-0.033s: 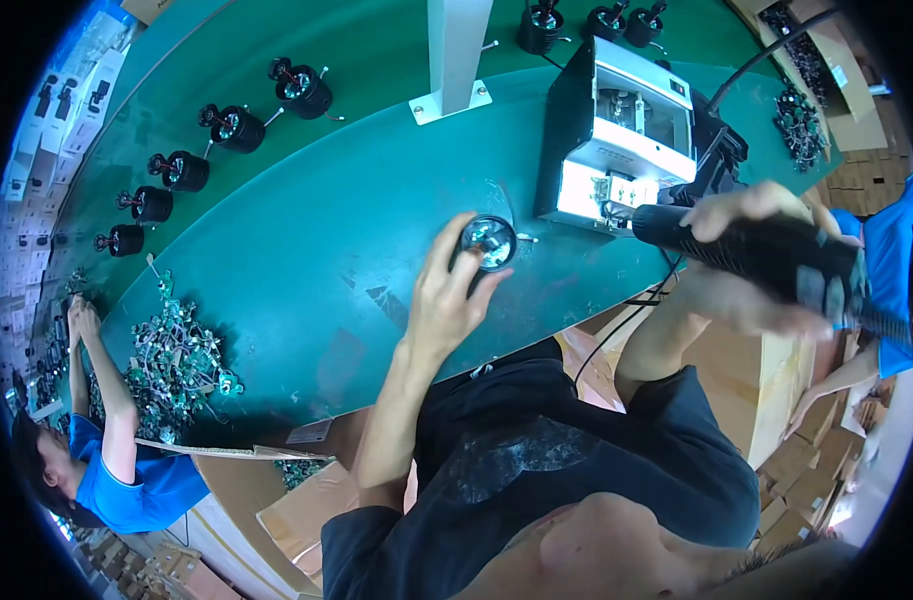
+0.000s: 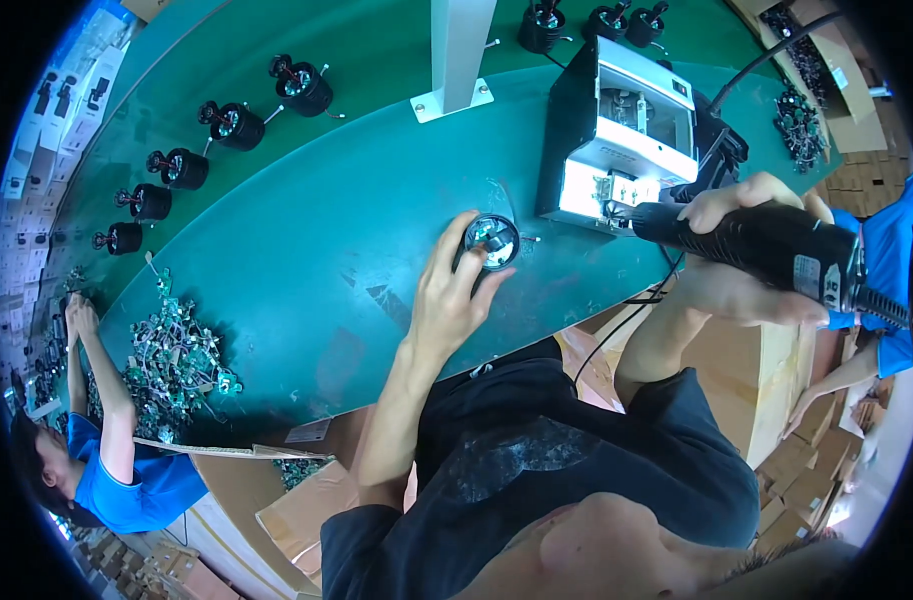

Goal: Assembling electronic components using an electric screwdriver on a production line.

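Note:
My left hand is closed around a round black housing just above the green bench. Its open top faces up and shows a small green circuit board and a dark part inside, with a fingertip reaching over the rim. A short wire with a pale plug sticks out to its right. In my right hand is a black electric screwdriver, fingers wrapped round its body. Its tip points left, right at the lit front opening of a screw feeder. Whether the tip touches a screw is too small to tell.
A grey post is bolted to the bench. Several black housings with wired parts stand along the far green belt. A heap of wired circuit boards lies at the left. Co-workers in blue sit at both sides. Cardboard boxes flank me.
The screwdriver and my right hand, blurred before, now show sharply and have shifted slightly. My left hand and the housing have barely moved.

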`<state>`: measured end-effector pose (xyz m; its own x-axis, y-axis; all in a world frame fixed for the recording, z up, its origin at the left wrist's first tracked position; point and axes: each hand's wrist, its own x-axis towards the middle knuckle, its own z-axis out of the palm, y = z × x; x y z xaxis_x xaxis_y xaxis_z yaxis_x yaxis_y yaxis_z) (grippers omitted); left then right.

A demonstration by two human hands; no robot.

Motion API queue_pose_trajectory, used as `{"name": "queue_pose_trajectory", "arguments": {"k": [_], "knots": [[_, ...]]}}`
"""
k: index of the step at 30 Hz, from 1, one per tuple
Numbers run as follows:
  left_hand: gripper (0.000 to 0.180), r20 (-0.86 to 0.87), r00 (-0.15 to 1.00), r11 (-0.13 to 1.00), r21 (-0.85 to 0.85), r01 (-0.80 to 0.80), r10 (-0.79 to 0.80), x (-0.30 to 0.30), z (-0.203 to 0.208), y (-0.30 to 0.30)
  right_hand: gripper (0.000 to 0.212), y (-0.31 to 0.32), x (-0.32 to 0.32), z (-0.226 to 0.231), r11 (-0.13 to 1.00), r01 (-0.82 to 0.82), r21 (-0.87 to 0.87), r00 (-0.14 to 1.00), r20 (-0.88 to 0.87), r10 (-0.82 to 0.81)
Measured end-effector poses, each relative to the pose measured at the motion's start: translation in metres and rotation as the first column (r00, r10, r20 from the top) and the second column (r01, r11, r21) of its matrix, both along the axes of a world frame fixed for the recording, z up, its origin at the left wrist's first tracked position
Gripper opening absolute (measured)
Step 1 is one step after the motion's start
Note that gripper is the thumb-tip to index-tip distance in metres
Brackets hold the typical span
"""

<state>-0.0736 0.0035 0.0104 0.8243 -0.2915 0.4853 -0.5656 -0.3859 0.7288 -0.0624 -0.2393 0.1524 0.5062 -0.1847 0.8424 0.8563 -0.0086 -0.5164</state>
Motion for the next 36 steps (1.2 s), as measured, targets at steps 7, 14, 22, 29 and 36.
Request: {"name": "queue_pose_trajectory", "arguments": {"k": [7,14,22,29,36], "knots": [[0.03,-0.098,0.994,0.997,-0.063,0.032,-0.038,0.001,0.006,-0.002,0.08,0.024,-0.03,0.001,0.994,-0.032,0.1,0.994,-0.104,0.043],[0.033,-0.163,0.986,0.993,-0.114,0.016,-0.035,-0.001,0.005,-0.001,0.084,0.069,-0.017,-0.01,0.976,-0.162,0.147,0.983,-0.058,0.172],[0.033,-0.123,0.991,0.991,-0.133,0.03,-0.046,0.001,0.005,0.001,0.076,0.077,-0.01,-0.014,0.976,-0.171,0.133,0.978,-0.095,0.184],[0.036,-0.142,0.989,0.991,-0.13,0.026,-0.045,0.002,0.008,-0.002,0.07,0.08,-0.011,-0.006,0.969,-0.195,0.148,0.977,-0.06,0.206],[0.039,-0.125,0.991,0.992,-0.125,0.033,-0.049,0.003,0.007,0.001,0.073,0.088,-0.002,-0.005,0.945,-0.325,0.039,0.936,-0.132,0.327]]}}
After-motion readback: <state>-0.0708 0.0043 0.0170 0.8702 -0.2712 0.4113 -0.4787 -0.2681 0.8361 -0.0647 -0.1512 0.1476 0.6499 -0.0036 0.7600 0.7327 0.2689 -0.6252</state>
